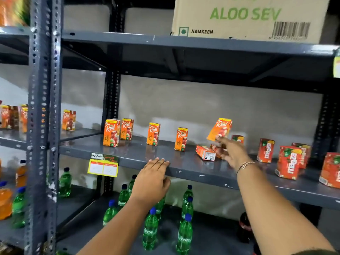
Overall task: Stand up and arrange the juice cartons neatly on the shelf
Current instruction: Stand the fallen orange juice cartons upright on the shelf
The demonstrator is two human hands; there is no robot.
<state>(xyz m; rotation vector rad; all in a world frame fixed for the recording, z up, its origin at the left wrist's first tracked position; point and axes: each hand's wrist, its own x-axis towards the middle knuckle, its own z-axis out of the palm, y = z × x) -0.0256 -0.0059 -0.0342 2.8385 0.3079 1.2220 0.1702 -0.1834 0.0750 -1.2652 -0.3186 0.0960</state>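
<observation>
nearest the camera, green soda bottles [184, 236] stood on the lower shelf, and above them the person's left hand [153, 178] lay flat with its fingers draped over the front lip of the grey middle shelf [193, 172], gripping no carton. farther in, the right hand [232, 150], a bracelet [245, 165] at its wrist, pinched the bottom corner of a tilted orange juice carton [219, 129] lifted off the shelf, just above a red carton [205, 152] lying on its side. four more orange cartons [153, 133] stood upright and spaced along the shelf to the left, red mango cartons [288, 162] stood to the right, and a cardboard box [248, 17] sat on the top shelf.
</observation>
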